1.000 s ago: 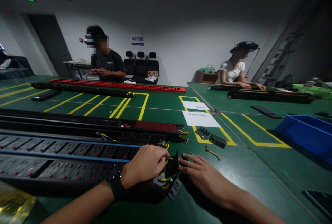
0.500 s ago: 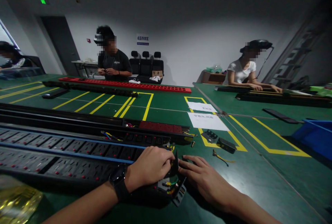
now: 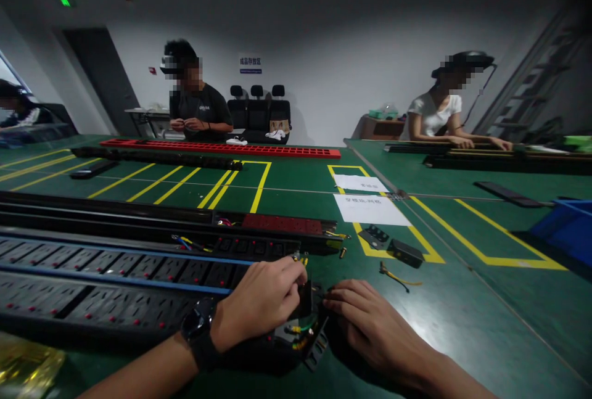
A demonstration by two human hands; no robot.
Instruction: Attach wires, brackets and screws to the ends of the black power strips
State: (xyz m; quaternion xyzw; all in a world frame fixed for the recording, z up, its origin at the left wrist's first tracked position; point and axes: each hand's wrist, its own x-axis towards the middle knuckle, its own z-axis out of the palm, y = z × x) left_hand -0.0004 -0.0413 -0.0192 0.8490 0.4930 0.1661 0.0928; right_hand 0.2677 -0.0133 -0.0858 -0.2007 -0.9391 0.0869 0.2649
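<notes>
My left hand (image 3: 266,297), a black watch on its wrist, is closed at the right end of a black socket strip (image 3: 129,306). Its curled fingers grip a small dark plate (image 3: 305,299) there. Across from it, my right hand (image 3: 370,319) has bent fingers pressed together, their tips at the dark end parts; what they pinch is hidden. Below the fingers, a green-yellow wire (image 3: 300,327) with terminals shows in the strip's open end. A grey slotted bracket (image 3: 317,349) tilts off that end.
Behind lies a blue-edged socket strip (image 3: 139,263) and a strip with red sockets (image 3: 282,223). To the right are a black box-shaped part (image 3: 405,253), a loose yellow-black wire (image 3: 398,275), paper sheets (image 3: 372,209) and a blue bin (image 3: 567,232). Co-workers sit across the table.
The dark plate that stood upright between my hands has tilted lower toward the strip's end. My right fingers have curled from stretched and shifted slightly right. My view has turned a little.
</notes>
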